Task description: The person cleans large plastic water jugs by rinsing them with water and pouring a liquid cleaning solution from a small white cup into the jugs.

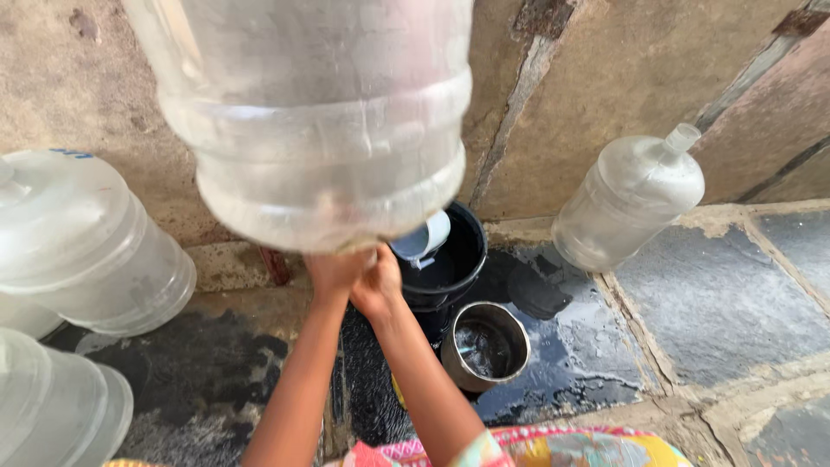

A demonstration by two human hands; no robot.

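While your colourful sleeve [519,448] shows at the bottom edge, both of your forearms reach up and away from you over the wet, dark stone floor [718,303]. Your left hand [333,270] and right hand [378,281] sit side by side, pressed up under the bottom rim of a big clear water jug [320,121] that you hold raised and tilted; the fingers curl against its underside, though how tightly they close you cannot tell, as the jug hides them. Just right of your right forearm a small steel pot [486,346] stands on the wet floor with a little water inside. Beyond it, touching or almost touching, is a black bucket [450,259] holding water, with a pale plastic mug [424,238] tipped at its near-left rim. To your left, two more clear jugs [86,242] lie at the frame's edge. Farther right, another capped clear jug [631,203] leans against the rough stone wall [605,78].
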